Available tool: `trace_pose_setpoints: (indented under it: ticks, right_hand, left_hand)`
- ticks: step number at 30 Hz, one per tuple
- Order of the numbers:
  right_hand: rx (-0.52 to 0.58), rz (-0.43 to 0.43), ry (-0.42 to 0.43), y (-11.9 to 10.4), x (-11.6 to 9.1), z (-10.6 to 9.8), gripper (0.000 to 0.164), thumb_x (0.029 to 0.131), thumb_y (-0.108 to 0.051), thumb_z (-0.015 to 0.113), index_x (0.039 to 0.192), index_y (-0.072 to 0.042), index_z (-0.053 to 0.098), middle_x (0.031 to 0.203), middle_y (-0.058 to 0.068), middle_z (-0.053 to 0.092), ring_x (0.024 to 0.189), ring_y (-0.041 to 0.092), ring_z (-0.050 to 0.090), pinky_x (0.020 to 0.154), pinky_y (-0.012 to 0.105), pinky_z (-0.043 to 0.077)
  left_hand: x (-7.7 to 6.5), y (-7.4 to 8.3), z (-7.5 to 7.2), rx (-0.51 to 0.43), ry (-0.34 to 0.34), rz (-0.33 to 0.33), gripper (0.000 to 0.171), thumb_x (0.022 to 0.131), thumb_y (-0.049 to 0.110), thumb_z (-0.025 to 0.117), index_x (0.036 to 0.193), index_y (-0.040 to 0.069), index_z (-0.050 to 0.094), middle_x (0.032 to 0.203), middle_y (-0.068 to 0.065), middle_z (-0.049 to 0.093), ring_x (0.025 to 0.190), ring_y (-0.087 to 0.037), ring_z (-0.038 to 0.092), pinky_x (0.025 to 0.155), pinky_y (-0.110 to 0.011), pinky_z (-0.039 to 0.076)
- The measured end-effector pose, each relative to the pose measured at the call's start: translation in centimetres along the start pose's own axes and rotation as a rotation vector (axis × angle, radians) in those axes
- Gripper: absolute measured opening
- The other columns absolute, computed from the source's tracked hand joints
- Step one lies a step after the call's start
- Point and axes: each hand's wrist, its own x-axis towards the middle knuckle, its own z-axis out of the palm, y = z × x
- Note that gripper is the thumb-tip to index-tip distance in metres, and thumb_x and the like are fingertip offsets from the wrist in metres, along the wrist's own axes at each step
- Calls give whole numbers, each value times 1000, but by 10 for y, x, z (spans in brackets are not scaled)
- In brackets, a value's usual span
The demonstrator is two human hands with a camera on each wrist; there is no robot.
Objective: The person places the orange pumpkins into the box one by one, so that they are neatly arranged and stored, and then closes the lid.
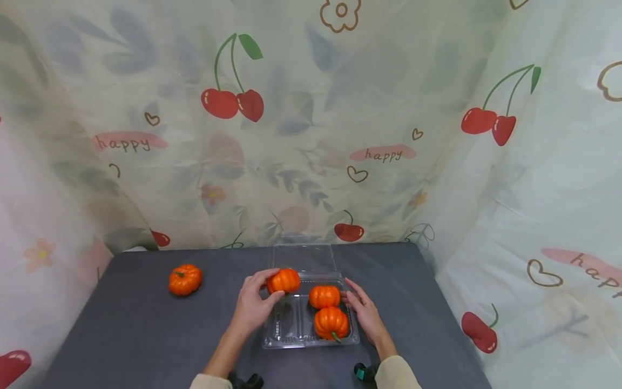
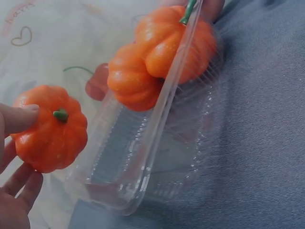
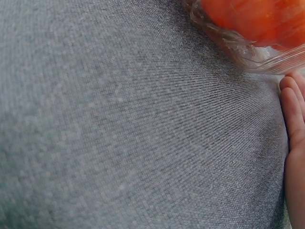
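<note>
My left hand (image 1: 251, 303) grips a small orange toy pumpkin (image 1: 285, 280) between thumb and fingers, over the back left of a clear plastic clamshell box (image 1: 288, 342). In the left wrist view this pumpkin (image 2: 51, 131) shows its green stem and hangs beside the box's rim. Two more pumpkins lie in the box's right half, one at the back (image 1: 324, 296) and one in front (image 1: 331, 322) with its stem toward me. At the box's right side is my right hand (image 1: 365, 315), its fingers extended along the wall, fingertips right at the rim.
Another orange pumpkin (image 1: 185, 279) sits on the dark grey tabletop (image 1: 141, 324), to the left of the box. The box's transparent lid (image 1: 305, 258) is folded back toward the printed curtain (image 1: 291, 135), which encloses the table's back and sides.
</note>
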Motion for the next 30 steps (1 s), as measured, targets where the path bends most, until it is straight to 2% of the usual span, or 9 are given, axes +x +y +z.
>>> trace_pose_setpoints:
  ticks: [4, 9, 15, 20, 25, 30]
  right_hand:
    - [5, 0, -5, 0, 0, 0, 47, 106, -43, 50, 152, -32, 47, 136, 9, 65, 122, 24, 65, 101, 27, 51]
    - [8, 1, -11, 1, -1, -1, 47, 106, -42, 51, 151, -32, 48, 137, 10, 65, 122, 23, 64, 96, 19, 50]
    - [-4, 2, -5, 0, -1, -1, 47, 106, -43, 51, 151, -33, 48, 136, 9, 66, 121, 22, 65, 99, 22, 50]
    - [-4, 1, -1, 0, 1, 0, 47, 106, -43, 50, 152, -32, 47, 135, 10, 66, 121, 24, 65, 101, 26, 50]
    - [3, -1, -2, -1, 0, 0, 48, 106, -42, 50, 152, -30, 47, 136, 10, 66, 122, 26, 65, 102, 28, 51]
    - [-3, 4, -3, 0, 0, 0, 47, 106, -44, 51, 151, -32, 48, 136, 10, 66, 122, 25, 65, 101, 25, 50]
  left_hand:
    - [-2, -1, 4, -16, -11, -37, 49, 84, 17, 84, 130, 20, 69, 131, -3, 68, 109, -21, 56, 97, -50, 56]
    - [-3, -6, 9, -59, -15, -40, 47, 83, 14, 84, 127, 19, 70, 129, -3, 68, 111, -23, 62, 97, -48, 57]
    - [-4, -10, 14, -109, -22, -22, 38, 82, 6, 84, 117, 16, 74, 120, -3, 69, 106, -23, 68, 94, -44, 59]
    - [-5, -13, 17, -118, -32, -14, 39, 79, 1, 85, 115, 14, 74, 120, -4, 69, 107, -23, 68, 94, -41, 59]
    - [-5, -17, 20, -69, -31, -11, 41, 76, 1, 87, 111, 18, 76, 118, 0, 70, 107, -21, 68, 92, -41, 59]
    - [-6, -21, 23, 45, -33, -8, 42, 73, 5, 91, 107, 24, 77, 116, 7, 71, 112, -19, 68, 98, -43, 56]
